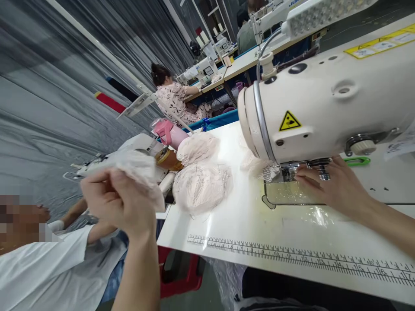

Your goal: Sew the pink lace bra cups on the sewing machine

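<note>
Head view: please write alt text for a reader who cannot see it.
The left hand holds up a pale fabric piece; the right hand rests on the needle plate of a white sewing machine. Two heaps of pale lace pieces lie on the white table.

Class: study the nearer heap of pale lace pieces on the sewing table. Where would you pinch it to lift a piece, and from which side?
Probably pinch the domed top of the nearer heap, coming from above on its near side. It is soft and mounded, the sewing machine stands to its right, and the farther heap sits close behind.
</note>
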`<state>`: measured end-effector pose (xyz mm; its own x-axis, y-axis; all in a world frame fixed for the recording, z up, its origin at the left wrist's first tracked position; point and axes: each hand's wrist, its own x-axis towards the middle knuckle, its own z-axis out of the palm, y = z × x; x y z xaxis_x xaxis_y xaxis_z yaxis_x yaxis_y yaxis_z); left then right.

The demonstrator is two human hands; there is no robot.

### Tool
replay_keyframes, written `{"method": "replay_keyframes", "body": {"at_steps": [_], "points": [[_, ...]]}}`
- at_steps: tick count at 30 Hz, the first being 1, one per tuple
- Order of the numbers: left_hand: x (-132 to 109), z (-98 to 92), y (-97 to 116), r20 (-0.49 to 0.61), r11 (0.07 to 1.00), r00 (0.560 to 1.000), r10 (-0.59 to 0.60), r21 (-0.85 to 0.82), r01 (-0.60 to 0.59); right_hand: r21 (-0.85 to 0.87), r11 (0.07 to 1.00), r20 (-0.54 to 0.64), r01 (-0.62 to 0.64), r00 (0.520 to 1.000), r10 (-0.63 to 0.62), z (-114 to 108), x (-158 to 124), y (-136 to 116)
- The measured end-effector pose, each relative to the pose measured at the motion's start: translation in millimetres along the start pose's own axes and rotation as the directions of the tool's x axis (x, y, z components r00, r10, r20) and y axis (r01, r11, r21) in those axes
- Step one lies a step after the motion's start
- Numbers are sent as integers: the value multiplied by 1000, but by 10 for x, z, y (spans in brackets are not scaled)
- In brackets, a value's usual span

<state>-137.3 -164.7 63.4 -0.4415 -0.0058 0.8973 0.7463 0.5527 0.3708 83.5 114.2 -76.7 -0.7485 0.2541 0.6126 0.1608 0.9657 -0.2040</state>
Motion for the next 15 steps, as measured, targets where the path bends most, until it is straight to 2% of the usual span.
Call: {"method": "replay_keyframes", "body": {"at_steps": [1, 2, 4, 6, 7, 8, 9, 10, 11, 12, 13, 14, 15], "points": [[-63, -11, 121, 207, 996, 976, -71, -43, 82, -39, 998, 10, 48, 999, -48, -7, 7, 5], [-156, -1, 245, 356, 971, 925, -130, -141, 191, -69, 995, 17, 75, 997, -74, -12, 13, 11], [-396, 90, 477, 668, 883, 720, -190, -204, 423, -103, 993, 31, 61, 998, -58, -13, 23, 25], [-656, 270, 655, 868, 828, 487, -103, -196, 525, -108, 994, 47, 30, 999, -25, 0, 25, 49], [-774, 380, 718, 932, 834, 361, -29, -177, 523, -107, 994, 53, 17, 999, -11, 8, 23, 63], [-878, 491, 762, 963, 863, 263, 54, -178, 473, -106, 994, 57, 3, 998, 3, 15, 19, 79], [-963, 594, 790, 972, 902, 201, 123, -194, 386, -104, 994, 59, -10, 998, 16, 19, 16, 92], [-1029, 680, 804, 967, 939, 184, 177, -222, 262, -104, 994, 59, -25, 998, 31, 19, 14, 102], [-1080, 744, 809, 948, 958, 214, 235, -262, 113, -107, 994, 58, -38, 997, 44, 15, 15, 105], [-1118, 783, 808, 915, 951, 263, 306, -306, -44, -111, 993, 53, -45, 997, 52, 7, 17, 101], [-1149, 800, 807, 863, 916, 311, 399, -355, -190, -110, 993, 45, -40, 998, 45, -3, 22, 89], [-1178, 798, 807, 798, 859, 337, 501, -408, -310, -108, 994, 34, -26, 999, 30, -14, 26, 70], [-1210, 784, 811, 733, 790, 328, 597, -465, -399, -108, 994, 24, -2, 1000, 5, -23, 28, 46]]}}
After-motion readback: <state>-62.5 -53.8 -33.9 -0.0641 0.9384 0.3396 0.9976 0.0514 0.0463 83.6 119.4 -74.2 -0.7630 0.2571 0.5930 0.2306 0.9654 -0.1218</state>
